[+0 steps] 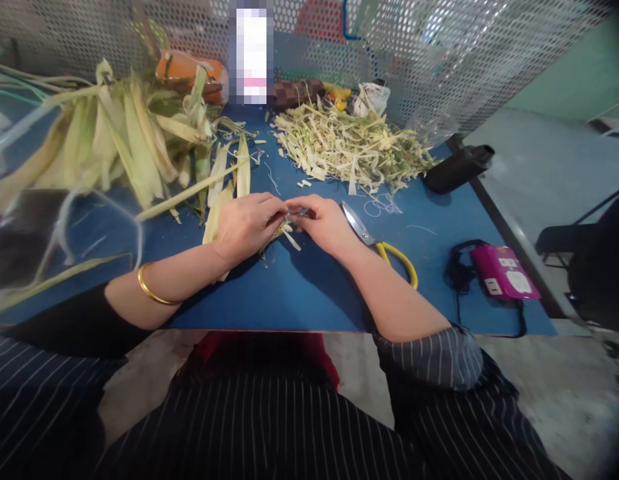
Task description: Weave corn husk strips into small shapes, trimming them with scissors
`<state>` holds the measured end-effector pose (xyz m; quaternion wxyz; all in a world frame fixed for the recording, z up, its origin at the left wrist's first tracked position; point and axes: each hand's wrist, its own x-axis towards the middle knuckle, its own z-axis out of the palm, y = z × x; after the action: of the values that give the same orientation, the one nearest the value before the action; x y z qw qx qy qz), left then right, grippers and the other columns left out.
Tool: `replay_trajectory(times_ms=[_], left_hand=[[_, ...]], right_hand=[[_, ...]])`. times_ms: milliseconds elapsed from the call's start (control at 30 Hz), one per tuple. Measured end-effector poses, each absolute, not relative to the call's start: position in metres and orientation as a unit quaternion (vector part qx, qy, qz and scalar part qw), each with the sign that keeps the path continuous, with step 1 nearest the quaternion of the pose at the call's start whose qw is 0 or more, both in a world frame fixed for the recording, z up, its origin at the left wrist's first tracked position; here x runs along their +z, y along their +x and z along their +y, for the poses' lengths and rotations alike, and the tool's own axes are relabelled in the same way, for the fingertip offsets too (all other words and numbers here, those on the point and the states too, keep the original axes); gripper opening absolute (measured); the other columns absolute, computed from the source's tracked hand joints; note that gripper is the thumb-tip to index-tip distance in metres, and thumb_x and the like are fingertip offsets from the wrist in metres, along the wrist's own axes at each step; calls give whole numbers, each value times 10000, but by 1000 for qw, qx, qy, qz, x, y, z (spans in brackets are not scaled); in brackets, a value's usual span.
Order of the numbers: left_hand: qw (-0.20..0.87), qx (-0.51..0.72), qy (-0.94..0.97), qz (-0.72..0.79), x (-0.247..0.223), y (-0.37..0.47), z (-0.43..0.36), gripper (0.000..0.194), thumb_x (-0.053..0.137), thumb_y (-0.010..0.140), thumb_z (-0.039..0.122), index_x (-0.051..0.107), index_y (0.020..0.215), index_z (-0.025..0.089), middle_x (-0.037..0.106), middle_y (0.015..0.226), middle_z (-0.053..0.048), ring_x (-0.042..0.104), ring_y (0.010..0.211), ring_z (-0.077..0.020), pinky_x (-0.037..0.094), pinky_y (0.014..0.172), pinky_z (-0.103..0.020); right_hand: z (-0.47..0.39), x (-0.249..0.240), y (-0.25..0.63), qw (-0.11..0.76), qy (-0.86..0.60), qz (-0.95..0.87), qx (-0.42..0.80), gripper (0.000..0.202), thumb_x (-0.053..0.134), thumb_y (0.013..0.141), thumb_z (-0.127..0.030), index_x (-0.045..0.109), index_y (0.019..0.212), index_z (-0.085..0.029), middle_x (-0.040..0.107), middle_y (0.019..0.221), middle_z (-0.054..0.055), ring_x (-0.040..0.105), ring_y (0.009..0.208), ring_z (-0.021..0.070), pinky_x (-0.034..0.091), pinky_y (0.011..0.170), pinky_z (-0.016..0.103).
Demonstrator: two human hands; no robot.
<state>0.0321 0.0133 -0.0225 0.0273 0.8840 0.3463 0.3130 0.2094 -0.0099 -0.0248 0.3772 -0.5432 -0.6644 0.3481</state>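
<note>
Near the middle of the blue table my left hand and my right hand meet, fingers closed in a pinch. Between and below the fingertips shows a small bundle of pale corn husk strips, partly hidden by the fingers. Whether thread is wound on it is too small to tell. Under and beside my left hand lie flat corn husk strips. Scissors with yellow handles lie by my right wrist, blades pointing away from me. Loose white thread is tangled beyond them.
Whole corn husks are heaped at the left, husk scraps at the back. A black bottle-like object lies near the right edge, with a magenta box and black cord before it. A perforated metal screen borders the back.
</note>
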Motion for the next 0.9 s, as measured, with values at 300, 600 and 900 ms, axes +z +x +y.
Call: replay_trajectory(times_ms=[300,600,900], left_hand=[[39,334,875,349,-19,33,12,194,511,855,253,695,828,196,705,814,-40,631,750,-171,422,627,-285],[76,340,863,365,-17,32,11,174,534,840,248,697,830,188,704,817,-51,623,734,-167,429,640,-283],[117,348,838,403,-16,32,12,141,556,814,235,694,829,210,708,803,-35,624,749,-174,440,671,-299]], right_hand=[[-11,-22,212,355,-574,-676,295,91,590,796,-233,629,736,-177,597,764,6,530,558,91,421,626,281],[-9,-27,211,369,-579,-650,327,89,510,833,-219,571,772,-198,602,657,-3,567,669,142,418,672,301],[-15,-16,212,388,-557,-701,218,99,463,837,-129,484,768,-196,531,964,42,520,714,115,420,697,300]])
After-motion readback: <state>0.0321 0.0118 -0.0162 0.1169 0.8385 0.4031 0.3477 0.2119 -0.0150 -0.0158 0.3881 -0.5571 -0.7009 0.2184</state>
